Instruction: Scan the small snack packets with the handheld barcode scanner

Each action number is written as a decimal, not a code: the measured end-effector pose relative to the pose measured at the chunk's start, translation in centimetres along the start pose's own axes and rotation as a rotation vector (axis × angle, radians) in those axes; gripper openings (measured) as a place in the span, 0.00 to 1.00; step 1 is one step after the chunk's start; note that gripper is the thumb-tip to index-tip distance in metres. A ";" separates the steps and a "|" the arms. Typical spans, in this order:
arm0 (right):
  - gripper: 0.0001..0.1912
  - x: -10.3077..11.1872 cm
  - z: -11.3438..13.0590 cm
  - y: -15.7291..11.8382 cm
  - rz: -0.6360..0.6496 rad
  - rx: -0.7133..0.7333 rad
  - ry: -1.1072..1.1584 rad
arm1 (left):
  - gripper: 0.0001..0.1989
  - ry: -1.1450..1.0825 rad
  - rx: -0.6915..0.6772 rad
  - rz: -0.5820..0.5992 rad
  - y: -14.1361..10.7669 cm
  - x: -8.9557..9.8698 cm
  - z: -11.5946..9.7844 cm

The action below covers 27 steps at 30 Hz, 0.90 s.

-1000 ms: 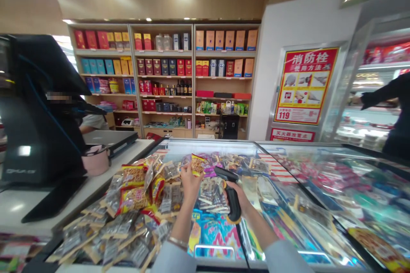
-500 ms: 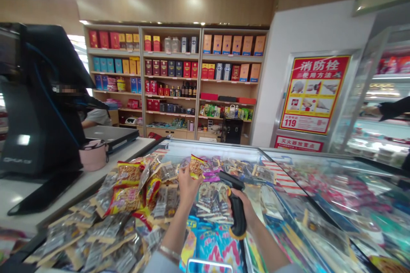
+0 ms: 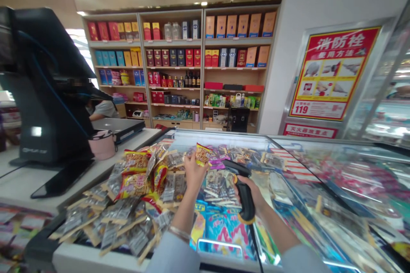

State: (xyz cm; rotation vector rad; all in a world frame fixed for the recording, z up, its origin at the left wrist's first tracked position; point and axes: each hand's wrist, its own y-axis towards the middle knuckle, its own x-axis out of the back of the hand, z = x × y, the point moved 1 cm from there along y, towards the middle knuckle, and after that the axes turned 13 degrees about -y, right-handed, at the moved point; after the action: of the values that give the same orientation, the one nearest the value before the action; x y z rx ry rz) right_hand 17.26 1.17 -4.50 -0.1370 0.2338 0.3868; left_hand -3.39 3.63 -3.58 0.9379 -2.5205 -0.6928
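Observation:
Between the fingers of my left hand (image 3: 194,173) is a small yellow-and-red snack bag (image 3: 202,154), held up over the glass-topped case. My right hand (image 3: 251,194) is wrapped round the grip of a black barcode scanner (image 3: 246,196) with yellow trim. The scanner's head points left, toward the snack bag, and its cable hangs down at the front. Left of my left hand, more yellow-and-red snack bags (image 3: 136,184) lie on a heap of clear-wrapped snacks on wooden sticks (image 3: 123,222). Blue and pink packs (image 3: 221,228) show beneath my forearms.
A black checkout terminal (image 3: 48,94) and a pink cup (image 3: 102,144) stand on the counter at left. Behind the case, shelves (image 3: 202,47) hold boxes and bottles. A red poster (image 3: 336,72) hangs on the right wall. Another person's sleeve (image 3: 105,109) shows behind the terminal.
The view has shifted, so the scene sits somewhat differently in frame. Both hands keep their holds on the snack bag and scanner. The dark-sleeved arm at the right edge has left view.

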 end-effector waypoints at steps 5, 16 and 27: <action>0.13 0.1 0.2 -0.3 -0.007 0.009 0.022 | 0.24 0.004 0.013 0.027 -0.1 0.2 -1.1; 0.13 -0.3 0.0 -0.3 0.004 0.017 0.012 | 0.27 0.028 -0.036 0.041 -0.2 0.4 -1.7; 0.12 -0.2 -0.6 0.0 -0.006 0.045 0.019 | 0.24 0.005 0.010 0.039 -0.1 0.2 -0.9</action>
State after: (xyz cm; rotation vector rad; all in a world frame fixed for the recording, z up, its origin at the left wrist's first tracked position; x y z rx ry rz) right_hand 17.01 0.98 -5.05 -0.0970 0.2602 0.3741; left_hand -2.99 3.16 -2.84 0.8908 -2.5330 -0.6658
